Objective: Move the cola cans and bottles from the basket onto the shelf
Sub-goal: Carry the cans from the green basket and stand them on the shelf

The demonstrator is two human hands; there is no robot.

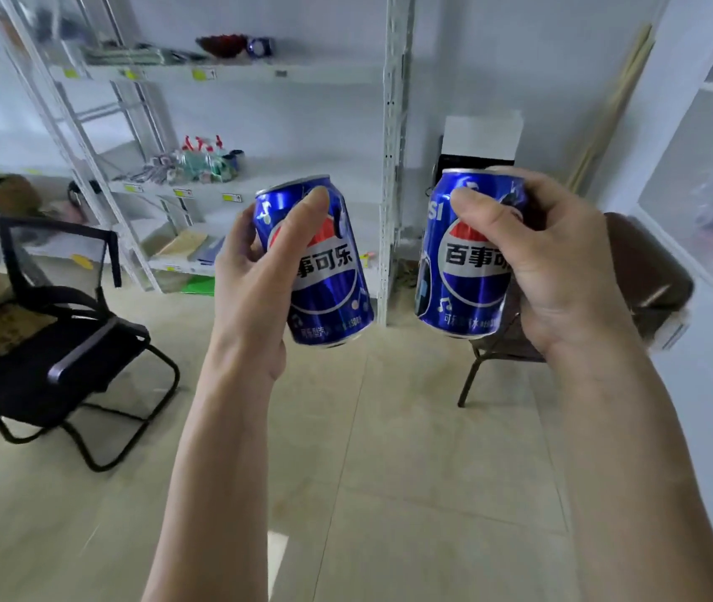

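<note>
Two blue cola cans, left can (324,271) clasped in left hand (254,271), right can (467,258) in right hand (563,262), mid-air, well short of shelf (233,73); risk: tilted, one-handed holds may slip.

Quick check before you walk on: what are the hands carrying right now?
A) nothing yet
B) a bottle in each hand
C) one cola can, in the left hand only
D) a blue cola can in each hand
D: the left hand wraps one blue can, and the right hand grips a second blue can, both roughly upright.
</note>
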